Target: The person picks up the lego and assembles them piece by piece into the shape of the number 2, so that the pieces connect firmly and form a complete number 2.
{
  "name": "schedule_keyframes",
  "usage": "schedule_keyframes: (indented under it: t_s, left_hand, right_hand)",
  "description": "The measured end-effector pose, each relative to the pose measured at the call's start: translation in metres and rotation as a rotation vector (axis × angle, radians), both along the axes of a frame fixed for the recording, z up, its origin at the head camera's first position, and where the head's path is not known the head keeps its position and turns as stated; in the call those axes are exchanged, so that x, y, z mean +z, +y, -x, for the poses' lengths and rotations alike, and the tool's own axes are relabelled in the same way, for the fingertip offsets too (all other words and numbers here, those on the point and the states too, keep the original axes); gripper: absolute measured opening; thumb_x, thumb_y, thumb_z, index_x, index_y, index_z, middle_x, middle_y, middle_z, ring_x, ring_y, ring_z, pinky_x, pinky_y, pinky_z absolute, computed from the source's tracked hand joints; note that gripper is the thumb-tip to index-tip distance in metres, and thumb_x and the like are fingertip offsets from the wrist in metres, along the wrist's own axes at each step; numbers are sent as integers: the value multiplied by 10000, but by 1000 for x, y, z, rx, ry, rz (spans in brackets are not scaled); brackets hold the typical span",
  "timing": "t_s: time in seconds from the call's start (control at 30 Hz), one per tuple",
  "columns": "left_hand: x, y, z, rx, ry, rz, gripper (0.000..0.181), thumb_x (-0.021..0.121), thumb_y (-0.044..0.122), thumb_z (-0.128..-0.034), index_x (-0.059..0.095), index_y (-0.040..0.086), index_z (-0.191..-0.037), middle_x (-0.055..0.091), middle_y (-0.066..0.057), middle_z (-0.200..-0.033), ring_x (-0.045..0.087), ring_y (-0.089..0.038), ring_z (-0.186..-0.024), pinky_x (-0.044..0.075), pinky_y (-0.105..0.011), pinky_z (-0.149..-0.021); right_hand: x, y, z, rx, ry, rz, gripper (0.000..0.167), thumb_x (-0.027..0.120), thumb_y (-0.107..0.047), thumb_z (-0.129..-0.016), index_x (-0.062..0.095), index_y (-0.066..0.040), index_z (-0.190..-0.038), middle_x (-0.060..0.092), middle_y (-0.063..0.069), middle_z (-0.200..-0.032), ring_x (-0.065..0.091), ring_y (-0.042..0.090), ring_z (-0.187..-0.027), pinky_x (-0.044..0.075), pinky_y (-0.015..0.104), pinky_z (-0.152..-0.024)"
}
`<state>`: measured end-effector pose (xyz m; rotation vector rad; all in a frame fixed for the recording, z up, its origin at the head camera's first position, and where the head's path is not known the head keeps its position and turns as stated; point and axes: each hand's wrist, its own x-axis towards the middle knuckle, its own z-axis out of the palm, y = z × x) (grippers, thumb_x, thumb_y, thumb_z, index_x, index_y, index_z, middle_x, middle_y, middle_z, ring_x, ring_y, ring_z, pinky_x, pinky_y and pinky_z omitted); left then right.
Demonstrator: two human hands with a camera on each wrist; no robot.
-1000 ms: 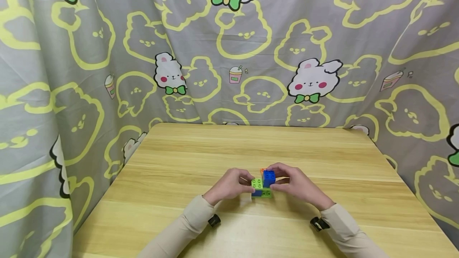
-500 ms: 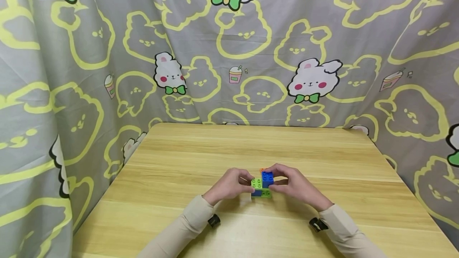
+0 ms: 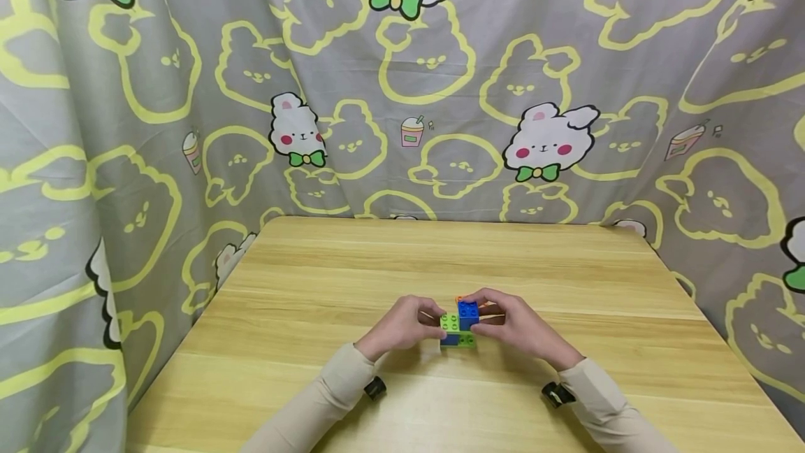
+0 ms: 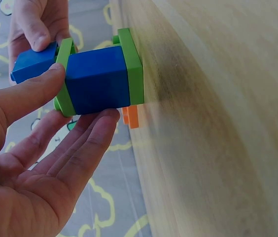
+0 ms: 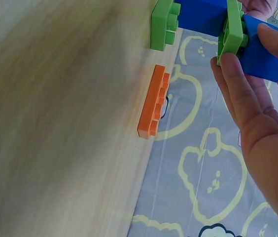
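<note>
By left hand (image 3: 405,326) brick stack (image 3: 449,324) is gripped at mid-table (image 3: 377,264), its top blue block (image 3: 468,314) pinched by right hand (image 3: 522,325) (head view). Left wrist: two blue blocks (image 4: 98,79), two green bricks (image 4: 134,69) counted. Right wrist: stack cut off; one orange brick (image 5: 154,101), far, part-hidden in head view.

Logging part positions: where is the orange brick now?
In the right wrist view, the orange brick lies on the table, left of the right hand and apart from the lower green brick.
</note>
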<state>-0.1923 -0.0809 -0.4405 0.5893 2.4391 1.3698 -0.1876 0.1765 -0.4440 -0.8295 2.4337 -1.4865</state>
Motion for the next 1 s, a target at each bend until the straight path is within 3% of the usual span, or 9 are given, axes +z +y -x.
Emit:
schedule_keyframes:
  t_s: [0.3,0.63,1.0]
  left_hand:
    - [-1,0,0,-3,4,3,237,826,109,-865,745,53,-1081,757,-93,-1094,742,-240,-982,602,-373,-865]
    - [0,0,-1,-2,3,-6,232,828,94,-860,745,43,-1070,760,-108,-1076,748,-235,-955,608,-362,-839]
    - [0,0,-1,-3,3,0,236,823,98,-865,744,41,-1081,757,-100,-1103,740,-240,-989,608,-360,-848]
  right_hand:
    - [-2,2,1,9,-32,1,372,729,-160,-960,624,-239,-1308,610,93,-1374,628,337,-1221,573,347,-955]
    - [-1,2,2,26,-56,29,383,725,-100,-953,623,-221,-1301,590,104,-1407,606,365,-1245,566,339,-966]
    - [-1,2,2,12,-89,33,409,716,-153,-970,616,-218,-1361,589,104,-1386,605,336,-1234,552,333,-992]
